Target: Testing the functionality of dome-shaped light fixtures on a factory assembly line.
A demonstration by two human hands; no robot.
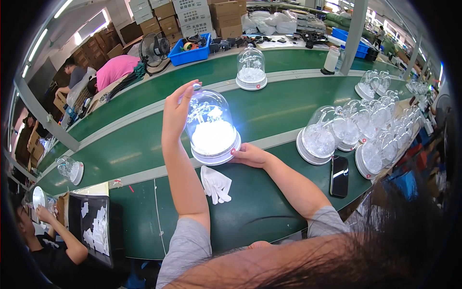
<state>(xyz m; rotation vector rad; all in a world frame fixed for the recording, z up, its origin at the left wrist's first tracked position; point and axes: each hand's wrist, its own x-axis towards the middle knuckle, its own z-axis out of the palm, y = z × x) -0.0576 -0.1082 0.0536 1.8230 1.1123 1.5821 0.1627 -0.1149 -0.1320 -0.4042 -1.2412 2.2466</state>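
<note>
A clear glass dome lamp (211, 130) glows bright white between my two hands, with a small tree shape inside and a round white base. My left hand (178, 108) has its fingers at the knob on top of the dome. Low on the right side, my right hand (248, 155) grips the base, its thumb by a small red spot on the rim. The lamp is held up, tilted slightly, over the green work surface. Just below it on the bench lies a crumpled white glove (215, 185).
Several unlit dome lamps (318, 137) stand in rows at the right, beside a black phone (339, 176). Another dome lamp (251, 70) sits on the green conveyor ahead, and one (70, 169) at far left. A black bin (114, 226) stands near a co-worker (53, 241) at left.
</note>
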